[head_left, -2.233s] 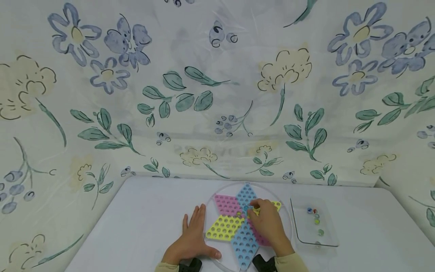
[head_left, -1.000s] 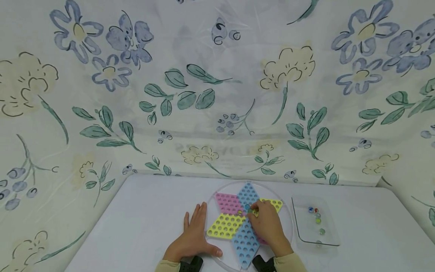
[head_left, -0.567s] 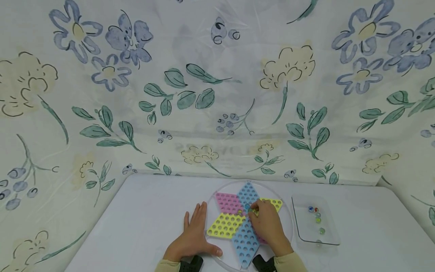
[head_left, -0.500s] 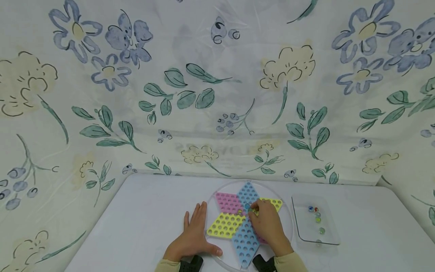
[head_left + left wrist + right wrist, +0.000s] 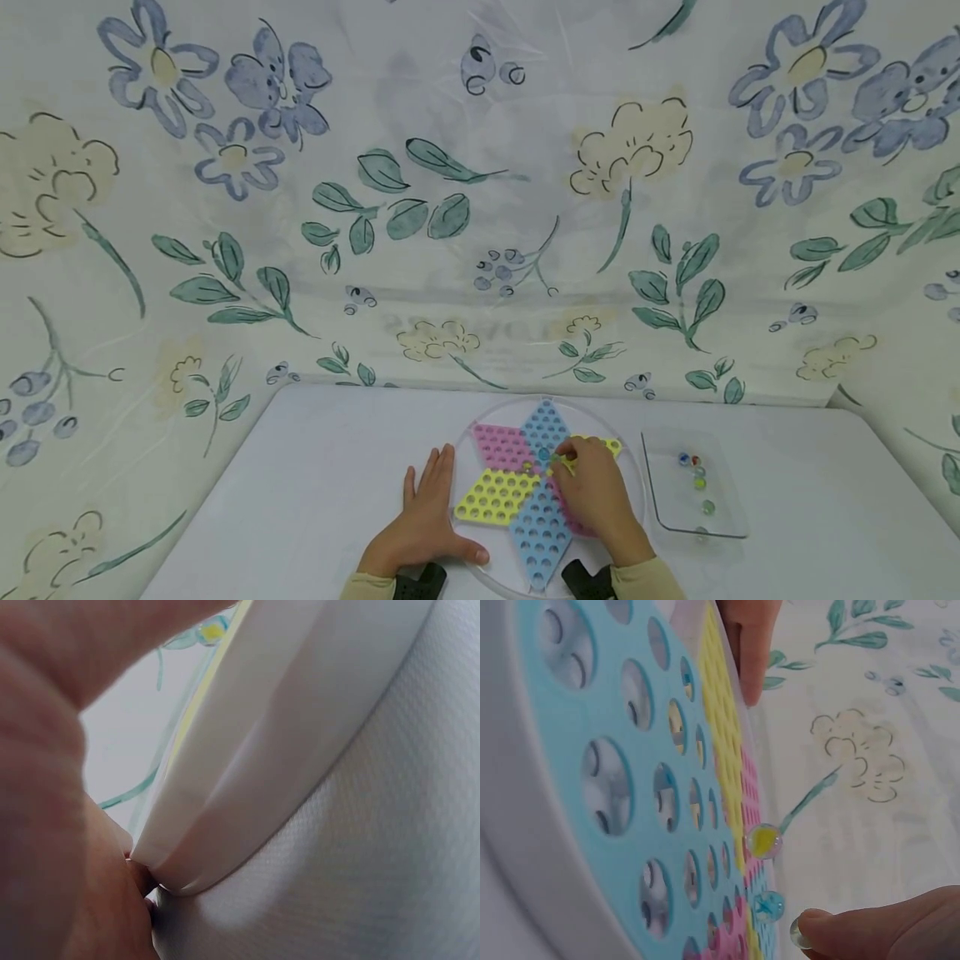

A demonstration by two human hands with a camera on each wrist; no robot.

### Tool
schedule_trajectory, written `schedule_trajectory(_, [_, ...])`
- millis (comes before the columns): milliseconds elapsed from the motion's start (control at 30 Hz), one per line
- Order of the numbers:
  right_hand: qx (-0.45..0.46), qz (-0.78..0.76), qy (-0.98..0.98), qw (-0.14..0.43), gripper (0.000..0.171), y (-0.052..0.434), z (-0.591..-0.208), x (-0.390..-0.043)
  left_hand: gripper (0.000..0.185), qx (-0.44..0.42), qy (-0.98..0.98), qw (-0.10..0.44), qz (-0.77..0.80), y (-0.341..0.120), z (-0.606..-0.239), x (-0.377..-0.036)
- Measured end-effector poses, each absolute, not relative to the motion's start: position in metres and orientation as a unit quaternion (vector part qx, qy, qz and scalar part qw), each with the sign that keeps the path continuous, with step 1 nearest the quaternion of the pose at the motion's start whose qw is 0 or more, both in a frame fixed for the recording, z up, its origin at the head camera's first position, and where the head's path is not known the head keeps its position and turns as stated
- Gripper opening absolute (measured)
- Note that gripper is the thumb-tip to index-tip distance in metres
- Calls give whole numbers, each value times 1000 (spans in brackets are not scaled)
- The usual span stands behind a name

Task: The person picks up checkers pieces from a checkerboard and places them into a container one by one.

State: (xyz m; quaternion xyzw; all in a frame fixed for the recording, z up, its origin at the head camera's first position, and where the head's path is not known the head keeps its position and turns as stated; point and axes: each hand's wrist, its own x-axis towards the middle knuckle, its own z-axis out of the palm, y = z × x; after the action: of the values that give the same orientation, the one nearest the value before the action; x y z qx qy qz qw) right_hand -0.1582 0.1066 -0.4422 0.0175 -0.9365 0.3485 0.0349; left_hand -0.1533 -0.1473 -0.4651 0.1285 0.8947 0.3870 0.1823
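A round clear board [image 5: 633, 500] with a star of pink, blue and yellow hole fields lies on the white table. My left hand [image 5: 427, 500] lies flat on the table beside the board's left rim, and its thumb touches that rim [image 5: 262, 750]. Over the star's centre my right hand [image 5: 564, 461] has its fingers curled and pinches a small clear-green marble [image 5: 801, 932]. A yellow marble [image 5: 763, 841] and a blue marble [image 5: 768, 905] sit in holes just beside it. The left hand's finger [image 5: 750, 645] shows past the far edge.
A clear rectangular tray [image 5: 667, 521] with several coloured marbles [image 5: 699, 482] stands right of the board. A flowered cloth [image 5: 480, 208] hangs behind and at both sides of the table [image 5: 322, 467].
Hardly anything has moved. The right hand stays at the star's centre with its fingertips shifting slightly, and the left hand keeps flat by the rim.
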Motion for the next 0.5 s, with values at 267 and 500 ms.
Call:
schedule_trajectory(267, [16,353,-934,56,16,108,-437,-154,147,129,896,181,384,-149,-466,-153])
schedule_trajectory(500, [9,356,-933,49,16,110,-433,-153,147,132,892,183,391,-150,-467,-154])
